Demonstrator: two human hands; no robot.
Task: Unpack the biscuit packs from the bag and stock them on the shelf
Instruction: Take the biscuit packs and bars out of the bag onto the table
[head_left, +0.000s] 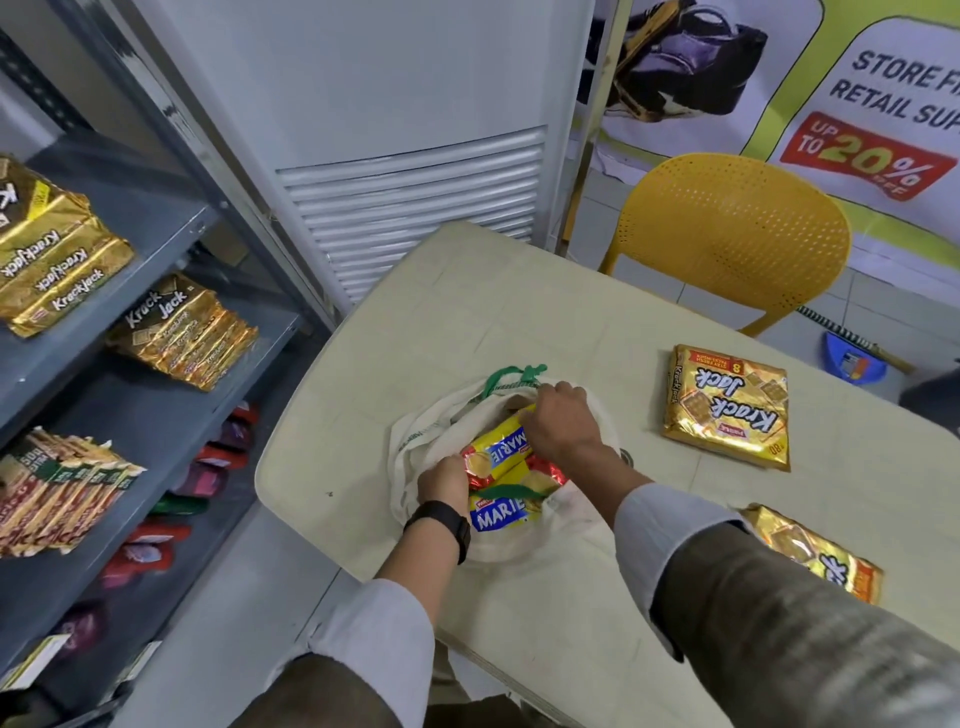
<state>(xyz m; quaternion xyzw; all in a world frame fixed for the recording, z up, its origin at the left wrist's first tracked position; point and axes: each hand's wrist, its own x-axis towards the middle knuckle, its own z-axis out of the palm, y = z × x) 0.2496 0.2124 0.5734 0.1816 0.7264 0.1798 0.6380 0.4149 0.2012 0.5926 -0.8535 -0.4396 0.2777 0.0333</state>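
A white cloth bag (540, 535) with green handles lies open on the cream table (519, 312). A yellow Marie biscuit pack (501, 449) pokes out of its mouth. My left hand (442, 480) grips that pack's near end and my right hand (563, 421) grips its far end. A second Marie pack (497, 517) lies in the bag just below. Two gold Krack Jack packs rest on the table: one (727, 408) to the right, another (818, 553) by my right sleeve. The grey shelf (171, 218) stands at left.
On the shelf, Krack Jack packs (57, 254) sit on the upper level and more (182, 332) on the middle level, with red-and-green packs (57, 488) lower down. A yellow chair (737, 234) stands behind the table. A white louvred unit (415, 208) stands at the back.
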